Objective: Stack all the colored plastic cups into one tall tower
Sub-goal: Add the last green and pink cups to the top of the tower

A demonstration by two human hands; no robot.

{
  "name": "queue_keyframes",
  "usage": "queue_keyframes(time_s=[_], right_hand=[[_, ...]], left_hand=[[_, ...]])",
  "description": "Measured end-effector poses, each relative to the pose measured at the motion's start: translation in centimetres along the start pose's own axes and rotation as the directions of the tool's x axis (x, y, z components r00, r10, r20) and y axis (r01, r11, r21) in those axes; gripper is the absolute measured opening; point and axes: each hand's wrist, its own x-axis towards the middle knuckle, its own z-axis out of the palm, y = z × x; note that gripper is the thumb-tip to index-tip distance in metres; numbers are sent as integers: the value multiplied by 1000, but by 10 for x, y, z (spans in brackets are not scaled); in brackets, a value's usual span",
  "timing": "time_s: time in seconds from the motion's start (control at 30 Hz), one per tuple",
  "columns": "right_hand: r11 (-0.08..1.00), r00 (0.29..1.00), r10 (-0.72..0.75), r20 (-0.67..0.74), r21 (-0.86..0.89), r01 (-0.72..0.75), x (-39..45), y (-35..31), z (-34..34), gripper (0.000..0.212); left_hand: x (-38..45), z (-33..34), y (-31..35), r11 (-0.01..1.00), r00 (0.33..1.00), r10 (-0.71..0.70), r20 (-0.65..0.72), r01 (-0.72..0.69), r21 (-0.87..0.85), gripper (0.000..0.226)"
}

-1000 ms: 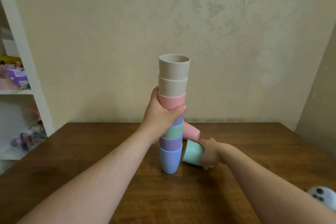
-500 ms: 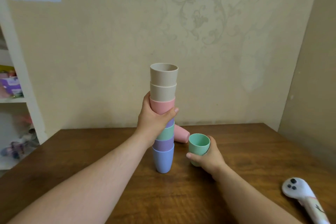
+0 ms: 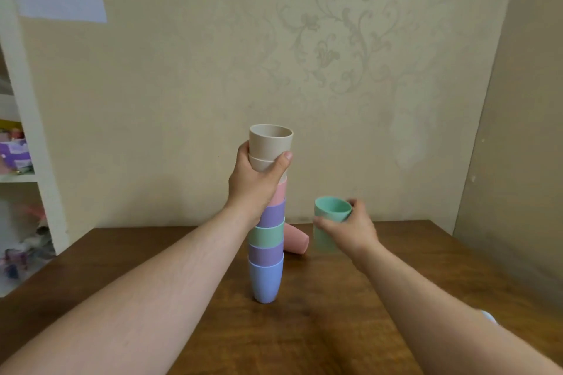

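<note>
The left hand [image 3: 259, 183] gripped the beige top of the tall nested tower of coloured plastic cups [image 3: 268, 222] standing on the dark wooden table [image 3: 335, 329]; beside it, the right hand [image 3: 350, 230] clasped a raised mint-green plastic cup [image 3: 330, 216] before the patterned beige wall [image 3: 335, 55].

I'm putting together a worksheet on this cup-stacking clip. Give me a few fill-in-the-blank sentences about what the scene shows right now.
1. The bottom cup of the tower is ____ in colour.
2. The right hand holds a ____ cup, apart from the tower.
3. The left hand grips the tower around its two ____ cups at the top.
4. A pink cup lies on its ____ on the table behind the tower.

Missing words: blue; green; beige; side
</note>
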Motion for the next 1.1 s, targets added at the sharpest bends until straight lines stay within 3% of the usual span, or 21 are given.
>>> queue_keyframes(time_s=[0.23, 0.4, 0.7, 0.9, 1.0, 1.1], right_hand=[[858, 929, -313, -196, 362, 365, 0, -180, -44, 70], [786, 864, -495, -90, 377, 489, -27, -242, -42, 64], [887, 889, -450, 89, 164, 433, -18, -193, 24, 83], [889, 894, -431, 124, 228, 397, -11, -184, 29, 88], [880, 883, -450, 131, 236, 413, -9, -180, 26, 84], [861, 874, -444, 195, 361, 357, -4, -172, 22, 61]], left_hand=[[-2, 4, -5, 999, 999, 18, -48, -17, 38, 66], [1, 4, -5, 998, 1000, -12, -17, 13, 64, 50], [2, -1, 5, 994, 997, -72, -16, 73, 77, 52], [3, 1, 6, 998, 998, -56, 14, 56, 11, 53], [0, 0, -9, 999, 998, -41, 38, 40, 15, 72], [-13, -11, -40, 990, 993, -65, 101, 52, 129, 97]])
